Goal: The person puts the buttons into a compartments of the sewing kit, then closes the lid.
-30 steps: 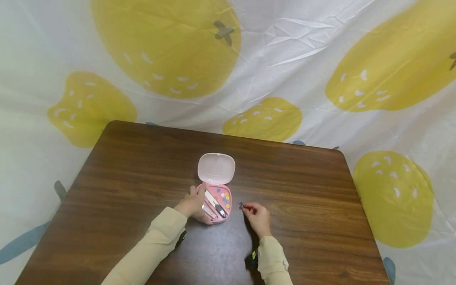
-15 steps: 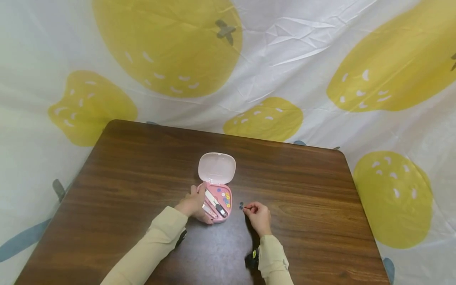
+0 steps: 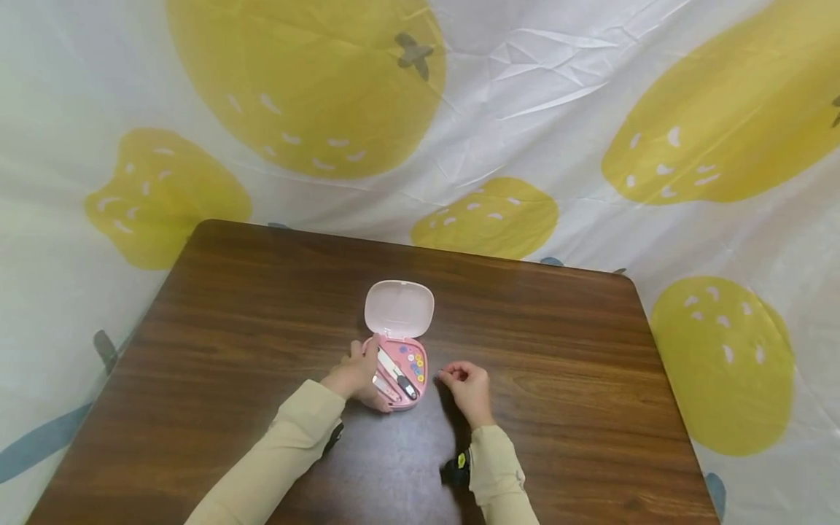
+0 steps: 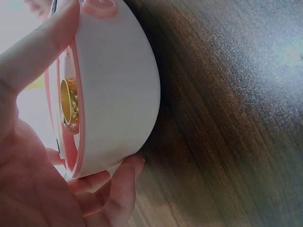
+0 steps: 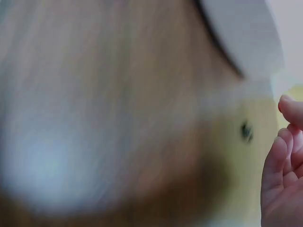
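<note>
A pink sewing kit box (image 3: pixel 424 361) lies on the table with its pale lid (image 3: pixel 399 310) raised. Inside are small coloured buttons (image 3: pixel 418 362), a black-and-white tool (image 3: pixel 400 373) and, in the left wrist view, a gold thimble-like ring (image 4: pixel 69 100). My left hand (image 3: pixel 357 378) grips the box by its left side, thumb over the rim and fingers at the wall. My right hand (image 3: pixel 469 388) is just right of the box, thumb and fingers curled with tips close together. Whether they pinch anything, I cannot tell. A small dark thing (image 5: pixel 246 131) shows beyond the fingertips in the right wrist view.
The brown wooden table (image 3: pixel 577 350) extends around the box on every side. Behind it hangs a white curtain (image 3: pixel 315 204) printed with yellow lemons. Dark wrist cameras sit at both cuffs; the right wrist camera (image 3: pixel 456 470) is the plainer one.
My right hand has shifted slightly left and away from the body, over where two dark buttons lay; they are out of sight in the head view. The left hand and box stay put.
</note>
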The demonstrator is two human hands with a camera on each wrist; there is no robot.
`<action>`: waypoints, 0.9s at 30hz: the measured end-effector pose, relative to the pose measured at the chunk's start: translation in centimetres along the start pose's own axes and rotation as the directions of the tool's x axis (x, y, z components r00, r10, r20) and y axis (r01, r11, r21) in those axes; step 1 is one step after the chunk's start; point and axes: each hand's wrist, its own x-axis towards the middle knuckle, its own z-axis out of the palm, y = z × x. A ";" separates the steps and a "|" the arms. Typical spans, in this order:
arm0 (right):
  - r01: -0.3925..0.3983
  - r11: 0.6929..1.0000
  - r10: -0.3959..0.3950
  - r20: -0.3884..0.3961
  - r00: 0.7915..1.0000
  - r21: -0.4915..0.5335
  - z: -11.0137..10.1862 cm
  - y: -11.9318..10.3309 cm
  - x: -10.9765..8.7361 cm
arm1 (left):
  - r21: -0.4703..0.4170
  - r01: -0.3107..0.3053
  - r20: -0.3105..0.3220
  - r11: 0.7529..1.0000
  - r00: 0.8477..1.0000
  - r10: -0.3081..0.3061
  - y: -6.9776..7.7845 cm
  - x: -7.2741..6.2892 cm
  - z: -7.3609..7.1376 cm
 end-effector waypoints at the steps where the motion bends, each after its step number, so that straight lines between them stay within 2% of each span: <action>1: 0.004 1.000 -0.004 0.008 1.000 0.015 0.3 -0.5 0.1 | 0.001 -0.001 0.002 1.000 1.000 0.001 0.0 0.0 0.0; 3: 0.006 0.999 -0.007 0.023 1.000 0.031 0.9 -1.5 0.4 | 0.004 -0.010 -0.002 1.000 1.000 0.010 0.1 0.0 0.0; 9: 0.103 0.994 -0.105 0.079 0.991 0.023 2.7 -3.6 1.2 | 0.008 -0.017 -0.010 1.000 1.000 0.017 0.1 -0.1 0.0; 15: 0.176 0.976 -0.159 0.136 0.978 -0.125 3.7 -4.3 1.6 | 0.006 -0.019 -0.012 1.000 1.000 0.019 0.1 -0.1 -0.1; 18: 0.206 0.949 -0.175 0.145 0.974 -0.237 4.0 -4.5 1.6 | 0.005 -0.018 -0.013 1.000 1.000 0.018 0.0 -0.1 -0.1; 23: 0.263 0.874 -0.221 0.147 0.964 -0.410 4.2 -4.4 1.4 | 0.005 -0.009 -0.016 1.000 1.000 0.009 0.0 -0.2 -0.2; 27: 0.297 0.839 -0.259 0.147 0.955 -0.456 4.3 -4.2 1.3 | 0.000 -0.011 -0.017 1.000 1.000 0.011 0.1 -0.2 -0.2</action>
